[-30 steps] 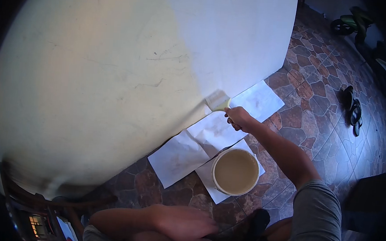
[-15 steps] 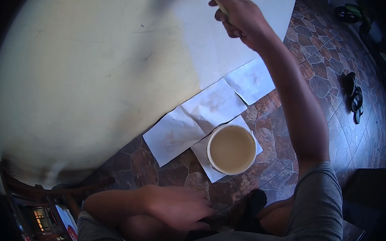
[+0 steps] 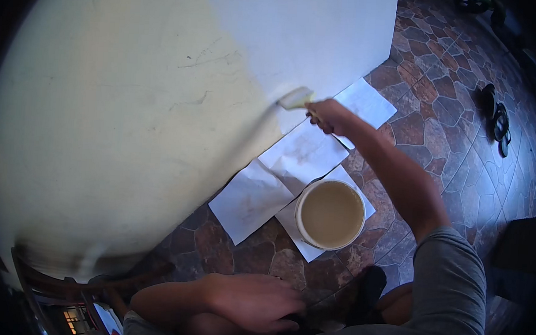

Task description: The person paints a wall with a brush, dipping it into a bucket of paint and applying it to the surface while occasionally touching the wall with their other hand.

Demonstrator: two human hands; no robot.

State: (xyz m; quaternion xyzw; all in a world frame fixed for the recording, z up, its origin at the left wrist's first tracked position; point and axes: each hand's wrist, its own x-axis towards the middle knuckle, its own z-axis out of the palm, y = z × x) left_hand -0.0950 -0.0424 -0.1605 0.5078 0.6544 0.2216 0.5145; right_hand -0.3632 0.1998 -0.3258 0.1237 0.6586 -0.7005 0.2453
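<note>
My right hand [image 3: 327, 116] grips the handle of a wide paintbrush [image 3: 296, 98]. The brush's bristles are against the wall [image 3: 142, 111], low down near its bottom edge. Around and above the brush the wall is whitish; farther left it is cream with dark scratches. My left hand [image 3: 259, 303] lies over my knee with its fingers stretched out, holding nothing. Between my hands and the wall stands a round white bucket [image 3: 299, 221] with beige liquid in it.
White paper sheets [image 3: 250, 200] lie along the wall's foot, one of them under the bucket. Brown stone-patterned tiles [image 3: 423, 134] form the floor. Black sandals [image 3: 499, 123] lie at the right. A wooden chair [image 3: 52, 283] stands at lower left.
My right hand has come down along the wall with the paintbrush, from the top of the view to just above the papers. My left hand still rests on my knee.
</note>
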